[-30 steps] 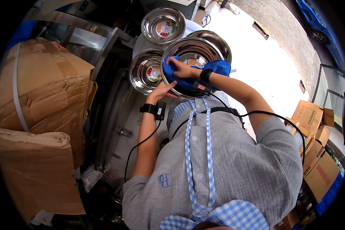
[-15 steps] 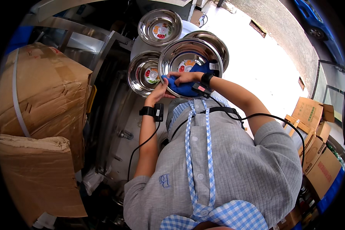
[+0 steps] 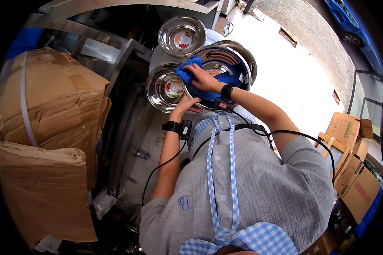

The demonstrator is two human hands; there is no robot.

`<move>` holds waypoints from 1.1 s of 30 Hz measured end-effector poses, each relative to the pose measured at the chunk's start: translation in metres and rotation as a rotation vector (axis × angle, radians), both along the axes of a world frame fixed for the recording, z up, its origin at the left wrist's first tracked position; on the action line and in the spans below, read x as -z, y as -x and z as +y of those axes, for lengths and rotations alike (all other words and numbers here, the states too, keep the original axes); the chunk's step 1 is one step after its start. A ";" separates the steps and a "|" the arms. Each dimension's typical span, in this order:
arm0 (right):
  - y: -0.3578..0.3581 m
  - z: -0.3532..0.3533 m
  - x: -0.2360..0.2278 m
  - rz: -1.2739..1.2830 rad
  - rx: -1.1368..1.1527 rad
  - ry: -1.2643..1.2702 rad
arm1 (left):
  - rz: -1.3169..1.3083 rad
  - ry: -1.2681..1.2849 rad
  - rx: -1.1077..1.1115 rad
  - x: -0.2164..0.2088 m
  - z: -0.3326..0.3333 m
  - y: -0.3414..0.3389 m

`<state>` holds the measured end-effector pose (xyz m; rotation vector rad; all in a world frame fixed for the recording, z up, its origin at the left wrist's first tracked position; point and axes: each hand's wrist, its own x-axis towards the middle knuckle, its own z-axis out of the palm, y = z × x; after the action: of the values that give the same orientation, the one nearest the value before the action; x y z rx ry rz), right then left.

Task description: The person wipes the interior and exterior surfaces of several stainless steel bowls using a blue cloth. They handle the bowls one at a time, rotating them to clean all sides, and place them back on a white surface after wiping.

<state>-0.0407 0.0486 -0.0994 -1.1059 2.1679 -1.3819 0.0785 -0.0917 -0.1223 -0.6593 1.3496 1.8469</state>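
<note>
A shiny steel basin point(image 3: 244, 75) with a fruit sticker in its bottom is tilted in front of me. My left hand point(image 3: 187, 105) grips its near left rim, thumb over the edge and fingers beneath. Bunched under the fingers of my right hand point(image 3: 205, 79) is a blue cloth point(image 3: 184, 74), pressed on the basin's left rim; the rest of the cloth trails across the inside. Two more steel basins lie close by: a left one point(image 3: 161, 92) beside my left hand and a far one point(image 3: 171, 33). Another steel basin point(image 3: 254, 59) is partly hidden behind the held one.
The basins rest on a round white surface point(image 3: 156, 57). Large cardboard boxes point(image 3: 59, 102) stand at the left, beside a metal frame point(image 3: 125, 53). More cartons point(image 3: 355, 182) are at the right. A black cable point(image 3: 304, 132) runs along my right arm. A blue car point(image 3: 351, 25) is far right.
My right hand has moved the cloth from the basin's near left edge up and away to its far left rim. My left hand has stayed on the near rim.
</note>
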 end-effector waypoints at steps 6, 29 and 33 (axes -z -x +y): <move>0.048 0.000 0.011 0.244 0.380 -0.279 | 0.042 0.075 -0.095 0.000 0.004 -0.001; 0.088 0.026 -0.002 0.410 0.456 -0.705 | 0.067 0.212 -0.089 0.013 0.004 -0.013; 0.094 0.050 -0.007 0.306 0.501 -0.850 | 0.085 0.148 -0.136 -0.003 0.009 -0.014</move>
<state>-0.1343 0.0987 -0.0922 -0.4719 2.9328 -0.2891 0.0929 -0.0822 -0.1191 -0.7723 1.5416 1.9139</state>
